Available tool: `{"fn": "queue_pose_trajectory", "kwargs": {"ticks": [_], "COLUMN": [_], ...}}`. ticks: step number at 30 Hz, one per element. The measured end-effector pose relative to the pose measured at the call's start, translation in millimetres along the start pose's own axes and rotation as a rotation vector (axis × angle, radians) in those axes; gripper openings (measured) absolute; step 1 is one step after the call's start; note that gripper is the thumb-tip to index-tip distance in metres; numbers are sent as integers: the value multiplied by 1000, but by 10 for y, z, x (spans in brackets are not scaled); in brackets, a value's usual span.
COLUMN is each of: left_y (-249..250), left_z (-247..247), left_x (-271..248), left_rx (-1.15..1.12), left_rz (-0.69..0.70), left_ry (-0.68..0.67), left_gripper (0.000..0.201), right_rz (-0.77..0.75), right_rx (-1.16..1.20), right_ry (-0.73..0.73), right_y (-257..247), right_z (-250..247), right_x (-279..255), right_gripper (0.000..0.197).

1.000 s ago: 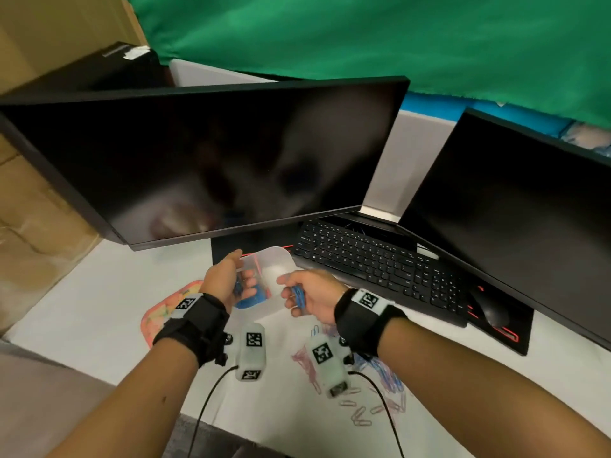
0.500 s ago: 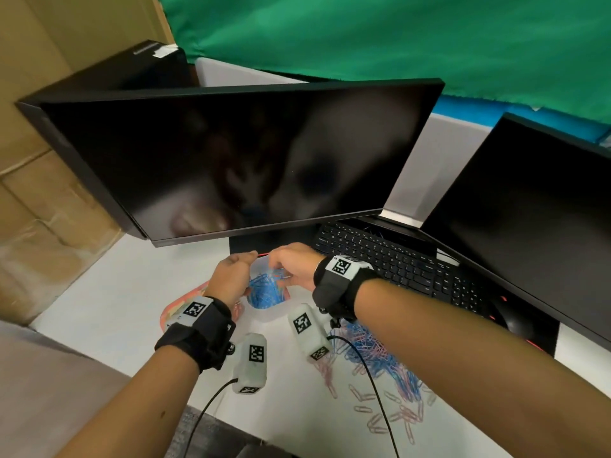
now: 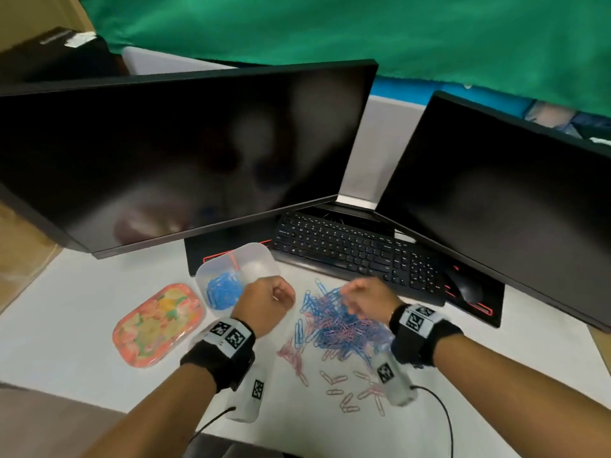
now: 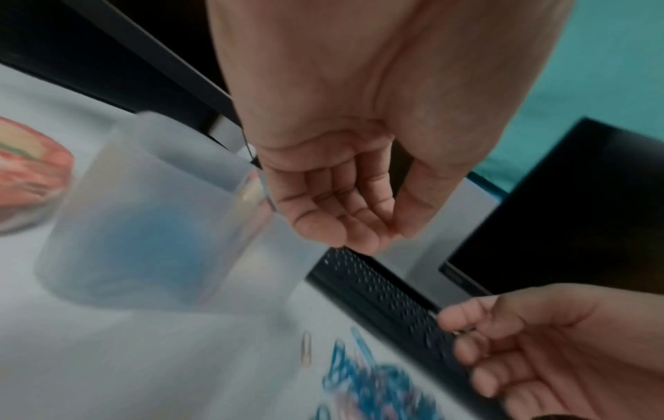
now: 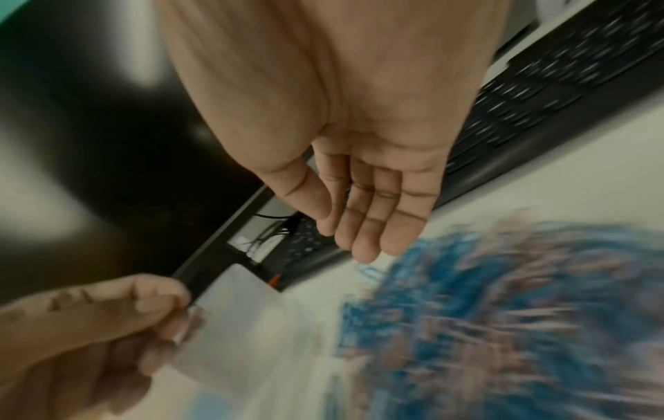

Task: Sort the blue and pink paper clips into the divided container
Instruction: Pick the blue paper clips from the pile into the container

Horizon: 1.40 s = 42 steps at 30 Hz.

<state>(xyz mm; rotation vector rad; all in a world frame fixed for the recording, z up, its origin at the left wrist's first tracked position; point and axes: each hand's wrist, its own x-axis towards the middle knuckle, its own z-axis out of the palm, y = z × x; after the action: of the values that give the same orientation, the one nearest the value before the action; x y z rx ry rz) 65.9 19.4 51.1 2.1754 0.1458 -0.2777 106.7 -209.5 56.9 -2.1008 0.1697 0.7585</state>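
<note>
The translucent divided container stands on the white desk, with several blue clips in its left compartment and a pink divider across it. My left hand hovers at its near right corner, fingers loosely curled and empty, apart from the container. My right hand hangs over the far edge of the mixed blue and pink clip pile. Its fingers are nearly straight and hold nothing. The pile is blurred in the right wrist view.
A fruit-patterned lid lies left of the container. Loose pink clips are scattered near the desk's front edge. Behind the pile sit a black keyboard and a mouse. Two dark monitors overhang the back.
My left hand has let go of the container, which now stands on the desk. My right hand dropped its blue clips into it and moved right, back over the pile.
</note>
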Motion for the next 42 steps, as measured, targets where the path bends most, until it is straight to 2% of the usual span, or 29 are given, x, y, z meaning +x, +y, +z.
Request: {"fn": "queue_pose_trajectory", "kwargs": {"ticks": [4, 7, 10, 12, 14, 19, 23, 27, 31, 38, 42], "left_y": [-21, -97, -129, -167, -188, -215, -241, -242, -202, -311, -378], "left_z": [299, 450, 545, 619, 664, 674, 637, 598, 544, 534, 552], "left_x": [-13, 40, 64, 64, 65, 49, 50, 49, 34, 77, 88], "left_rx": [201, 337, 487, 588, 598, 542, 411, 236, 99, -119, -172], "left_rz": [24, -72, -154, -185, -211, -229, -248, -237, -199, -209, -241], "left_ry": [-129, -162, -203, -238, -228, -188, -164, -121, -142, -139, -134], "left_gripper": [19, 19, 6, 27, 28, 18, 12, 14, 22, 18, 18], "right_rz": [18, -2, 12, 21, 32, 59, 59, 47, 45, 25, 6], "right_rx": [-172, -217, -259, -296, -304, -280, -266, -270, -293, -258, -238], "right_ry": [130, 188, 218, 240, 272, 291, 297, 339, 333, 278, 264], "right_y": [582, 841, 986, 1057, 1109, 1198, 1212, 1206, 1194, 1184, 1214], "right_z": [-100, -110, -66, -18, 25, 94, 151, 199, 179, 126, 117], "right_x": [-96, -232, -326, -350, -379, -421, -383, -306, -265, -291, -312], "right_gripper": [19, 13, 17, 17, 13, 6, 17, 20, 18, 30, 24]}}
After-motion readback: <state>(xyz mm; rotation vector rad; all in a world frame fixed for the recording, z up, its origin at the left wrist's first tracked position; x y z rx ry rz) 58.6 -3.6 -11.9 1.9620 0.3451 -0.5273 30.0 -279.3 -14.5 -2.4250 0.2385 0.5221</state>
